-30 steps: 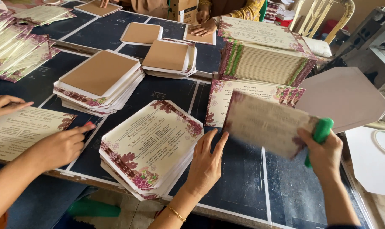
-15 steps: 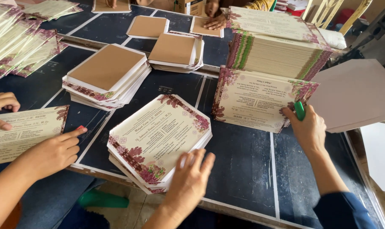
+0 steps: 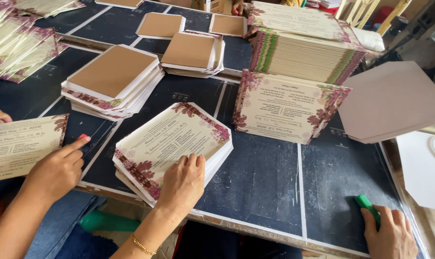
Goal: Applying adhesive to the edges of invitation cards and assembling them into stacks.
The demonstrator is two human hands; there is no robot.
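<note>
Person at a dark worktable, left hand on a card stack, right hand holding a green tool.

Left hand lies flat, fingers together, on the near corner of a fanned stack of cream cards w/ maroon floral borders, at the table's front edge; pressing, not gripping. Right hand rests at the bottom right corner of the dark blue tabletop, fingers curled round a small green stick-shaped tool; its tip pokes out onto the table. Co-worker's hand at left, finger out, touches a single floral card. Behind: stack of brown-backed cards, a leaning floral card pile, a tall pile w/ striped edges, plain mauve envelopes at right.
</note>
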